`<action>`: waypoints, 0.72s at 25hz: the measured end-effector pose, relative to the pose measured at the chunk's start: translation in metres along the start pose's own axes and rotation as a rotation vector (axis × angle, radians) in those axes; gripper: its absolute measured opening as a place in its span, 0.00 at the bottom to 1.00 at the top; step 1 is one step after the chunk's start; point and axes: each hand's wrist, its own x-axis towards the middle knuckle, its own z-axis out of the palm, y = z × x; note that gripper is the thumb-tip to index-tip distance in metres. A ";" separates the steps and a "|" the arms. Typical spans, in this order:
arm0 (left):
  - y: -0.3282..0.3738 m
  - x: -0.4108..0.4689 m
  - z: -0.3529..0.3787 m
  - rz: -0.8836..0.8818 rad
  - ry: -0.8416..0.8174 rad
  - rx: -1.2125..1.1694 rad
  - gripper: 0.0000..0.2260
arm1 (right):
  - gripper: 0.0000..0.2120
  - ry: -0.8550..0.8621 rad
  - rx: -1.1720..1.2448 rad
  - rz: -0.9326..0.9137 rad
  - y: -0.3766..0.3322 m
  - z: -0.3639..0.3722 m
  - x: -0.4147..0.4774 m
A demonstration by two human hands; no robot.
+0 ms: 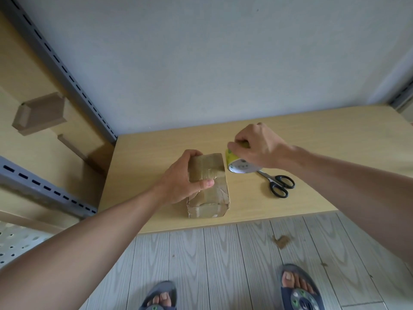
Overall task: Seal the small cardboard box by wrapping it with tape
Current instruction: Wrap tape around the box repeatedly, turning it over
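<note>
A small cardboard box [214,198], crumpled and banded with clear tape, lies on the light wooden table [312,142]. My left hand [181,177] grips its far left part, fingers curled over the far end and thumb pressed on the top tape band. Just right of the box is a tape roll [234,163] with a yellow-green side. My right hand [257,146] grips the roll from above, close to the box's far right corner. A short stretch of tape seems to run from the roll onto the box.
Black-handled scissors [279,183] lie on the table right of the roll. Metal shelf uprights [67,70] and cardboard pieces [40,113] stand at the left. The table's front edge runs just below the box; my feet in sandals are on the plank floor.
</note>
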 end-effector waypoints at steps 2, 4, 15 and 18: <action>-0.001 0.002 0.000 0.002 0.009 -0.008 0.35 | 0.24 -0.012 -0.021 0.027 0.010 0.003 -0.007; -0.003 0.003 0.001 0.007 0.017 -0.016 0.34 | 0.24 -0.019 -0.037 0.038 0.015 0.009 -0.009; 0.001 0.000 -0.002 -0.032 -0.022 -0.032 0.38 | 0.24 -0.047 0.019 0.108 0.028 0.035 -0.018; 0.015 0.007 -0.012 -0.076 -0.084 0.128 0.39 | 0.24 -0.051 0.041 0.159 0.026 0.044 -0.017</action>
